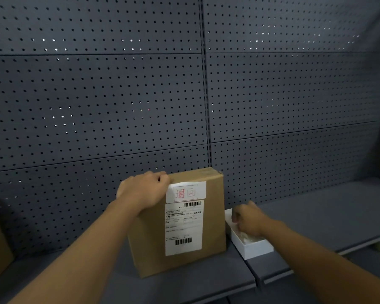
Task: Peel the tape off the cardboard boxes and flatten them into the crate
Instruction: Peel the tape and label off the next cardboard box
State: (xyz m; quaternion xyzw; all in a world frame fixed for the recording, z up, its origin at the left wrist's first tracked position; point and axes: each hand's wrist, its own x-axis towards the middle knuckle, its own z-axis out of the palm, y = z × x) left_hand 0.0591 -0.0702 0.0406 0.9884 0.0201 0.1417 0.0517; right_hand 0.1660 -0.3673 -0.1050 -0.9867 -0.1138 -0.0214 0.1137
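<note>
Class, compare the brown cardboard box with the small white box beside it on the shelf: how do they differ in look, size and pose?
The cardboard box is brown and much larger; the white box is small and plain. The cardboard box stands upright and carries printed labels; the white box lies low and open-topped. The left hand holds the cardboard box's top edge; the right hand reaches into the white box. Both rest on the grey shelf.

Two forearms in view — bare, no sleeves; left hand (144,191), right hand (249,219) — ungloved.

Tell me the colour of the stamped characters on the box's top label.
Red, on the white top label of the cardboard box, seen in the head view.
</note>
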